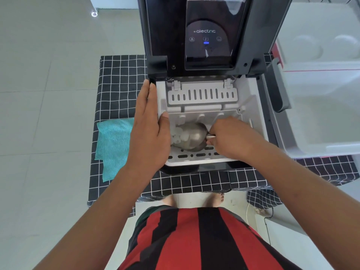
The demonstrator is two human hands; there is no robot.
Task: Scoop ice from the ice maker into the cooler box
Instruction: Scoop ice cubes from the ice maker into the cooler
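A black ice maker (259,45) stands on the table with its lid raised. Its white inner basket (194,159) is exposed. My right hand (231,138) grips the handle of a metal scoop (191,136) that lies low in the basket, mouth turned left. Several pieces of ice (180,137) sit at the scoop's mouth. My left hand (149,131) lies flat along the machine's left edge, thumb hooked over the basket rim. The white cooler box (319,106) stands open just right of the machine, its grey handle (279,88) facing the ice maker.
A black cloth with a white grid (120,82) covers the table. A folded teal towel (114,147) lies left of the ice maker, hanging past the table edge. The raised lid (206,32) stands at the back. Pale tiled floor lies to the left.
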